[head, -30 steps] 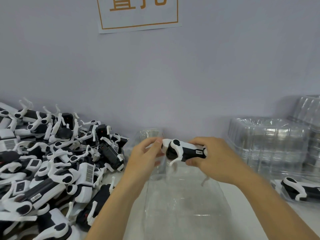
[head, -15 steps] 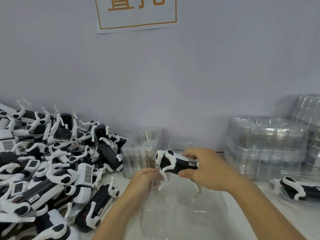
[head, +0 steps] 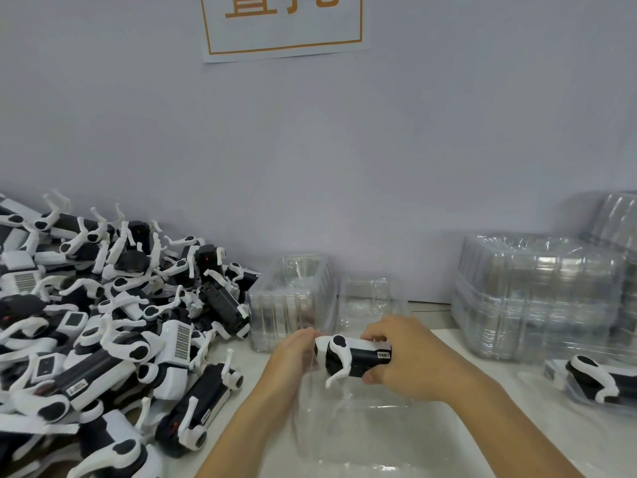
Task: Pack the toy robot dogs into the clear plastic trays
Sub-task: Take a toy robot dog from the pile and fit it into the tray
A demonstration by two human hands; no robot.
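My right hand [head: 406, 360] grips a toy dog [head: 355, 358] over a clear tray [head: 362, 432]; my left hand [head: 293, 353], fingers curled, touches its front end beside the heap [head: 103, 322].

Right hand [head: 410, 360] grips a toy robot dog [head: 355, 357] above a clear tray [head: 362, 429]; left hand [head: 296, 353] touches its front

We see a black-and-white dog [head: 355, 357] lying level above a clear tray [head: 365, 432] near the middle. A heap of dogs [head: 103, 326] fills the left. Tray stacks stand far centre [head: 293, 301] and far right [head: 537, 298]. One packed dog [head: 599, 377] lies right.
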